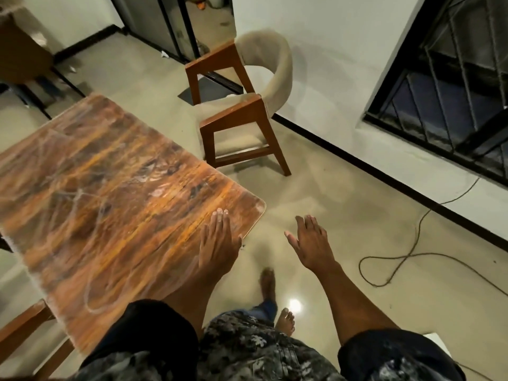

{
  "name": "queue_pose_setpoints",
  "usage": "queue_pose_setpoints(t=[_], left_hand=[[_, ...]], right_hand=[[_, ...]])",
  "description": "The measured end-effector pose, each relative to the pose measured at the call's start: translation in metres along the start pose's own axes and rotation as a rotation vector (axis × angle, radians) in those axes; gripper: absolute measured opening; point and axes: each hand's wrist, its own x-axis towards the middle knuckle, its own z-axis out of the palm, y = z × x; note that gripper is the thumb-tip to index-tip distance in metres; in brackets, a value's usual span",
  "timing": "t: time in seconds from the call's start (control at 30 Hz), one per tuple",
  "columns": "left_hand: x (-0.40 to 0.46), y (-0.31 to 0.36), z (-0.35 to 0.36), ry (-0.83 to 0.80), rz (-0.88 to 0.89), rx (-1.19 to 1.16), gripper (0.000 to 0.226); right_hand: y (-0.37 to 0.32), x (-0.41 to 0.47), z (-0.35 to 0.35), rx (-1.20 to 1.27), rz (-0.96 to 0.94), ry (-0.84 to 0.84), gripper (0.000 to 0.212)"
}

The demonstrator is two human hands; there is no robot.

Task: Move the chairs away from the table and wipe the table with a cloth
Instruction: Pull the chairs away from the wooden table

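Observation:
A wooden table (110,182) with a glossy, streaked top fills the left half of the head view. My left hand (218,243) hovers flat over its near right corner, fingers together and holding nothing. My right hand (310,242) hangs open over the floor just right of that corner, fingers spread and empty. A wooden chair (239,105) with a curved beige backrest stands apart from the table beside the white wall. Part of another wooden chair (22,328) shows under the table's near left edge. No cloth is in view.
A thin cable (406,259) loops across the shiny floor at the right. A barred dark window (450,89) is set in the right wall. A doorway with dark frames (178,26) lies beyond the chair. My bare feet (275,303) stand near the table corner.

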Motion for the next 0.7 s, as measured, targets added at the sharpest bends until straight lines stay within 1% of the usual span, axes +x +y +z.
queue_pose_setpoints(t=[0.07, 0.13, 0.17, 0.23, 0.33, 0.43, 0.47, 0.57, 0.7], left_hand=[[0.017, 0.005, 0.002, 0.0, -0.015, -0.041, 0.077], [0.035, 0.017, 0.002, -0.009, -0.019, -0.066, 0.077], [0.043, 0.022, 0.004, -0.02, -0.017, -0.072, 0.077], [0.059, 0.036, 0.003, -0.019, 0.007, -0.107, 0.075], [0.085, 0.047, 0.0, 0.058, 0.09, -0.067, 0.073], [0.112, 0.048, -0.005, 0.016, 0.094, -0.083, 0.078], [0.12, 0.048, -0.003, 0.027, 0.104, -0.074, 0.08], [0.137, 0.047, 0.007, 0.026, 0.141, -0.005, 0.079], [0.149, 0.051, 0.014, 0.003, 0.148, -0.001, 0.08]], right_hand=[[0.007, 0.014, -0.011, -0.02, 0.016, -0.015, 0.07], [0.016, 0.028, -0.023, -0.032, 0.023, -0.008, 0.084], [0.021, 0.035, -0.027, -0.04, 0.021, 0.0, 0.087], [0.031, 0.049, -0.04, -0.064, 0.033, -0.007, 0.081], [0.04, 0.068, -0.059, -0.061, 0.052, 0.002, 0.089], [0.046, 0.086, -0.071, -0.084, 0.066, 0.012, 0.076], [0.048, 0.091, -0.075, -0.08, 0.068, 0.018, 0.075], [0.054, 0.101, -0.08, -0.086, 0.088, 0.027, 0.078], [0.066, 0.108, -0.081, -0.116, 0.116, -0.009, 0.08]])
